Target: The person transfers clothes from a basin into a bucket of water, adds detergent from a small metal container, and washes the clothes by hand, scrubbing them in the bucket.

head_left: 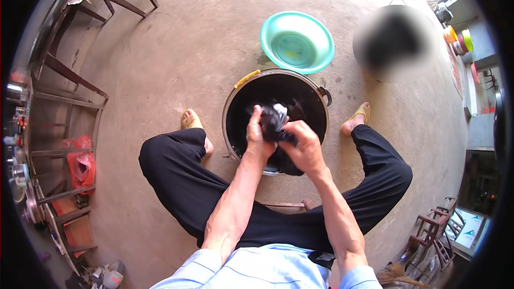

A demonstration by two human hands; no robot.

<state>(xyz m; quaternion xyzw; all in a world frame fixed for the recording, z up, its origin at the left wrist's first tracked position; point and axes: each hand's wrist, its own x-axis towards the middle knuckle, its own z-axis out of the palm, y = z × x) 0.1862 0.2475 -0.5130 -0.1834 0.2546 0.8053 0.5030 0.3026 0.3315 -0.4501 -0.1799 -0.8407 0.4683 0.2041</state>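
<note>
Bare left hand (pixel 257 138) and bare right hand (pixel 301 143) at work on a crumpled black cloth (pixel 273 123), held over the mouth of a round, black-walled bucket (pixel 241 101) with a pale rim. Left: thumb pressed upright along the cloth, remaining fingers mostly hidden behind it (their spread I cannot tell). Right: fingers curled in, pinching a bunched part of the cloth. A whitish patch shows on top of it, suds or fabric, unclear which. More dark material lies in the bucket below. Yellow strip (pixel 247 78) along the bucket's far-left rim. Just beyond, a round mint-green plastic basin (pixel 297 48). Bucket stands between two feet in yellowish sandals, on bare grey-brown floor (pixel 160 69).
</note>
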